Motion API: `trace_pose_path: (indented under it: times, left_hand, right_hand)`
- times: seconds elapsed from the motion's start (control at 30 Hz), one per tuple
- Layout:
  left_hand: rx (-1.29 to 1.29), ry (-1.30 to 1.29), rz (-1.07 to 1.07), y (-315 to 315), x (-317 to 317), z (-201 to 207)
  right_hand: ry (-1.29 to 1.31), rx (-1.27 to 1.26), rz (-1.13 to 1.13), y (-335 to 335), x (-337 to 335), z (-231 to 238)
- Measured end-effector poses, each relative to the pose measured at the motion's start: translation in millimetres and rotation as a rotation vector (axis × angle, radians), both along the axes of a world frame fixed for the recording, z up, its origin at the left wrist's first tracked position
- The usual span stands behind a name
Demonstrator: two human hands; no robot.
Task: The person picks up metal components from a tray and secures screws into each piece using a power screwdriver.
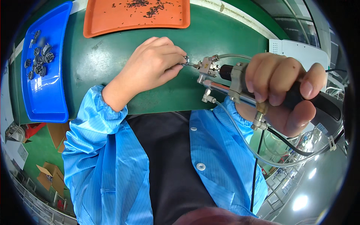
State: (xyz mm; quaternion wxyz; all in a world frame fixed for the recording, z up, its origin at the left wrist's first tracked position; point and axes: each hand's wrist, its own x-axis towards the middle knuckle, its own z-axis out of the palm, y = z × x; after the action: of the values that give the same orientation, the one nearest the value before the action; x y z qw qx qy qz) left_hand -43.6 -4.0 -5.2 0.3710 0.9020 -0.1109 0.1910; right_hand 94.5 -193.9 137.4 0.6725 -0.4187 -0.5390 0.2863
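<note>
My right hand is wrapped round a dark-handled power screwdriver lying nearly level, with a metal head, a side cylinder and air hoses. Its thin tip points left, at a small shiny part pinched between the thumb and fingers of my left hand. Tip and part meet or nearly meet; I cannot tell which. My left fingers cover most of the part, so its full shape is hidden. Both hands are above the green table.
An orange tray with many tiny dark screws lies at the far side. On the left, a blue tray holds several round dark parts. A clear hose loops below the screwdriver. A white machine stands far right.
</note>
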Motion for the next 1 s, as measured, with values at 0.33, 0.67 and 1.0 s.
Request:
trace_pose_path:
  times: [0.33, 0.67, 1.0]
  left_hand:
    - [-0.011, -0.005, -0.018, -2.2, 2.7, 4.3]
    - [-0.008, -0.012, -0.024, -1.7, 5.8, 2.9]
    - [0.095, -0.099, 0.07, 2.4, -6.1, -2.9]
  right_hand:
    - [-0.033, -0.05, -0.007, -1.4, -0.7, 4.7]
    - [-0.055, -0.098, -0.028, -0.7, -3.9, 8.8]
    - [0.117, -0.154, -0.177, 46.9, -40.7, 11.3]
